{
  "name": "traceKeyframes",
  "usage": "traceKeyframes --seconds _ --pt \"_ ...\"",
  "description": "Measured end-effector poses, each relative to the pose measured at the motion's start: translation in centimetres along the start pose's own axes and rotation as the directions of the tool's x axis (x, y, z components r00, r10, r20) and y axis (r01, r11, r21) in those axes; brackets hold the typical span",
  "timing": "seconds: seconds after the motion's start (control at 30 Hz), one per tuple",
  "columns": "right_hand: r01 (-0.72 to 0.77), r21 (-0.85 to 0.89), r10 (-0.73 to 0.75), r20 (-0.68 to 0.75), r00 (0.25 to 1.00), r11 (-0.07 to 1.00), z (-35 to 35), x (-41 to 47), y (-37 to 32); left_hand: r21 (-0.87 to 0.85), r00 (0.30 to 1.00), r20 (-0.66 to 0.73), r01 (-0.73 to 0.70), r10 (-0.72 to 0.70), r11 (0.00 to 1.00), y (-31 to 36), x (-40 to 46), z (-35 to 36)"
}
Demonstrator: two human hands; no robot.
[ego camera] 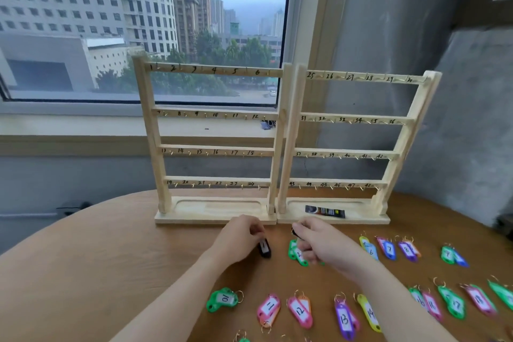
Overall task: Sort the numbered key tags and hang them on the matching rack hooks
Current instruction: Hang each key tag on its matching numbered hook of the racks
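Note:
Two wooden racks stand side by side on the round table: the left rack (213,151) has hooks numbered 1 to 24, the right rack (349,153) 25 to 48. No tags hang on them. My left hand (241,236) pinches a black tag (264,248) that rests on the table in front of the left rack. My right hand (316,239) pinches another black tag (294,232) above a pair of green tags (296,254). Several coloured numbered tags lie in rows, among them green 10 (223,298), pink 11 (268,308) and purple 13 (345,318).
A small dark packet (324,211) lies in the right rack's base tray. The brown table (111,272) curves away at the left. Behind the racks are a window sill (83,125) and a grey wall. More tags spread toward the right table edge.

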State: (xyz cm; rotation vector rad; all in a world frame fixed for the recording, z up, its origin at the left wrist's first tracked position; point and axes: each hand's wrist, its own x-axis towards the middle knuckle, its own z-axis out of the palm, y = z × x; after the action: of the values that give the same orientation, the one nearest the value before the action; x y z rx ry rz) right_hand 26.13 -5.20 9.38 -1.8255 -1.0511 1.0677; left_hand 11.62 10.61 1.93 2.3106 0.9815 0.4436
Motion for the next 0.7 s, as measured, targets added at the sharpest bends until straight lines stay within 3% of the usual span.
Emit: traceKeyframes --seconds 0.13,0.27,0.53,0.63,0.7 --pt "0.087 -0.114 -0.085 0.019 0.996 0.990 -0.3 0.2 -2.3 -0.083 0.996 -0.081 -0.033 0.026 0.996 0.3 -1.1 -3.2" --pt "0.233 -0.098 -0.236 -0.022 0.971 0.967 0.5 1.0 -6.4 -0.132 0.964 -0.254 -0.111 0.074 0.985 1.4 -2.7 -10.3" --pt "0.547 -0.106 -0.556 -0.099 0.825 0.831 3.8 1.7 -17.1 -0.141 0.778 -0.619 -0.246 0.109 0.959 4.9 -5.6 -26.2" --pt "0.613 -0.068 -0.616 -0.114 0.779 0.787 5.2 2.2 -20.4 -0.097 0.736 -0.669 -0.222 0.101 0.970 5.7 -5.3 -30.3" --pt "0.627 0.033 -0.620 -0.114 0.776 0.778 6.3 2.5 -22.0 -0.088 0.755 -0.647 -0.212 0.106 0.973 6.0 -4.9 -32.2"
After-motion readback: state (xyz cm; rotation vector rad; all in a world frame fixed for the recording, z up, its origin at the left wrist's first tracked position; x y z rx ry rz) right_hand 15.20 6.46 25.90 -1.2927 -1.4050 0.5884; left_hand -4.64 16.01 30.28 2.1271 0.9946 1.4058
